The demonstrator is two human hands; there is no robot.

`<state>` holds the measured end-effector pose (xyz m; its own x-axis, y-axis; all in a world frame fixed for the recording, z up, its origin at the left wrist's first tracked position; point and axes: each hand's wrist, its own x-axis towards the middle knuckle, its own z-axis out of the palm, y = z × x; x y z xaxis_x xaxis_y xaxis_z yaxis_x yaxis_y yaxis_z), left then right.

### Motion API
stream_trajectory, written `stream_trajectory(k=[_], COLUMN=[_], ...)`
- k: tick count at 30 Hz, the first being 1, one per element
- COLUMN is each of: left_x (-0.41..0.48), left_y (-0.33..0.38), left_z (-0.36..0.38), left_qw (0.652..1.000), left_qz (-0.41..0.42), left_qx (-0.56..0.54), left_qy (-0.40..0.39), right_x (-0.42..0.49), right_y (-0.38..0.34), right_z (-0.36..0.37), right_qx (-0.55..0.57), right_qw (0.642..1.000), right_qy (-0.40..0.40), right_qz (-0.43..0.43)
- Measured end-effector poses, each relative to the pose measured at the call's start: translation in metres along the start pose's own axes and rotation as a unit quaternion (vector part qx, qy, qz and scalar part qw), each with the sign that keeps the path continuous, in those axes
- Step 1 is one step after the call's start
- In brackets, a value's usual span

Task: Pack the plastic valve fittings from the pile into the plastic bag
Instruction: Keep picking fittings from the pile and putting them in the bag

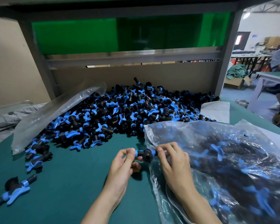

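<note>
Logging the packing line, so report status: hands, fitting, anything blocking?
Left hand and right hand both pinch one valve fitting, at the edge of the plastic bag. Bag well filled. Pile behind, plenty left. Nothing blocking.

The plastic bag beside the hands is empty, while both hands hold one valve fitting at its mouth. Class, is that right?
No. The head view shows the plastic bag already holding many fittings. The rest stands: the left hand and right hand hold one valve fitting at its mouth.
</note>
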<state>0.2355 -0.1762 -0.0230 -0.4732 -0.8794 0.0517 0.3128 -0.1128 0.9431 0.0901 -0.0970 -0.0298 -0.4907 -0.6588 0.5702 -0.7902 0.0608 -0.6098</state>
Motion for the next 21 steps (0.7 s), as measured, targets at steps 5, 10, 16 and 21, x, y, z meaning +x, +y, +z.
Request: stream_trajectory(k=[5,10,16,21], left_x=[-0.0017,-0.0004,-0.0019,-0.0026], left_y=[0.0025,0.0024,0.0025,0.0028], left_z=[0.0003,-0.0016,0.0020,0.0025], left_qw=[1.000,0.999,1.000,1.000], left_qz=[0.004,-0.009,-0.004,0.006], left_qx=[-0.026,-0.036,0.005,0.010], left_qy=[0.008,0.012,-0.005,-0.004], right_x=[-0.0001,-0.0005,0.0003,0.0004], right_y=[0.0010,0.0023,0.0039,0.0038], right_z=[-0.0013,-0.0011,-0.0010,-0.0007], right_qx=[0.003,-0.007,-0.010,-0.004], right_qw=[1.000,1.000,1.000,1.000], right_qy=[-0.007,-0.016,-0.015,-0.015], right_qz=[0.001,-0.007,-0.001,0.002])
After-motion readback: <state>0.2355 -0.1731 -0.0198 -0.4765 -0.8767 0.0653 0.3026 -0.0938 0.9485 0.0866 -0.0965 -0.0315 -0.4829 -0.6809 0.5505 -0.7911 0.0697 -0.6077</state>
